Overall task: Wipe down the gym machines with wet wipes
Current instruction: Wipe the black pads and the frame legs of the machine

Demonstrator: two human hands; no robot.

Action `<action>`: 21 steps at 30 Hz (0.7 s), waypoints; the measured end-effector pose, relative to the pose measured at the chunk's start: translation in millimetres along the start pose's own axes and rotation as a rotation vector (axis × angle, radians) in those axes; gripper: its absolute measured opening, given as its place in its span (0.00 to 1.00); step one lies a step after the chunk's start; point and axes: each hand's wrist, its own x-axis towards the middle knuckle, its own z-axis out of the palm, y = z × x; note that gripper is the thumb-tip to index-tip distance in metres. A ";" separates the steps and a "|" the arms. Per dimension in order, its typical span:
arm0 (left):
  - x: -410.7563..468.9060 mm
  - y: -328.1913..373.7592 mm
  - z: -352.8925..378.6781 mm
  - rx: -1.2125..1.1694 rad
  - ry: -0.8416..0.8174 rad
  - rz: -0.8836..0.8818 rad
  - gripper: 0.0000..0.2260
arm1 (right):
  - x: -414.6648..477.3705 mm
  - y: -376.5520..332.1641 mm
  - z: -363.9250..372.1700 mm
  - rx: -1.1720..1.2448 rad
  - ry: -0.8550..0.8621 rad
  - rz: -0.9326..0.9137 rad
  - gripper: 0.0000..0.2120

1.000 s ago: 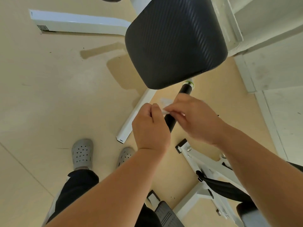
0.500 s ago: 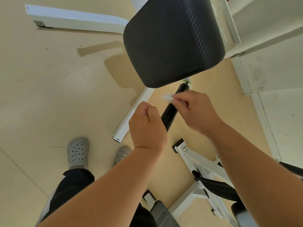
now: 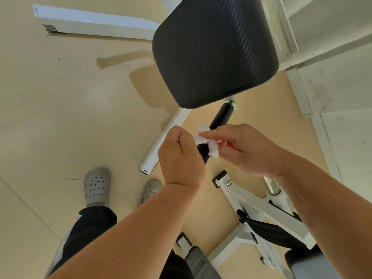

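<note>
Where the beige floor (image 3: 60, 109) fills the left half of the frame, it is smooth and faintly scuffed, with a thin seam running diagonally across the lower left and a pale wall panel (image 3: 338, 81) rising along the right edge. A white machine frame bar (image 3: 94, 22) lies across the upper left, and a second white bar (image 3: 167, 137) slants down toward the centre. The black ribbed seat pad (image 3: 215, 49) dominates the upper centre, casting a shadow on the floor. Just below it, the black handle grip (image 3: 221, 115) angles down toward the hands. The left hand (image 3: 181, 160) is curled into a fist around the grip's lower part, pinching one end of the white wet wipe (image 3: 209, 143), while the right hand (image 3: 247, 148) pinches the other end between thumb and fingertips. Grey clogs (image 3: 97, 186) stand at lower left. Compared with half a second ago, the wipe is now stretched between both hands across the grip, rather than bunched in the right hand alone.
</note>
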 end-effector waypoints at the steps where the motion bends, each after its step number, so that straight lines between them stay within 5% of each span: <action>1: 0.3 -0.4 -0.1 -0.001 -0.001 -0.001 0.09 | 1.7 -0.1 -2.2 0.017 -0.018 0.027 0.11; 9: -1.1 -0.4 0.7 0.013 -0.007 -0.010 0.09 | 5.2 7.0 24.4 0.078 0.257 0.101 0.06; 14: -0.6 -1.9 0.0 0.011 0.011 -0.017 0.11 | 22.0 5.4 25.9 -0.170 0.336 0.033 0.06; 21: -3.8 0.9 1.7 0.031 0.003 -0.010 0.13 | 47.1 36.8 8.5 -0.073 0.531 0.338 0.12</action>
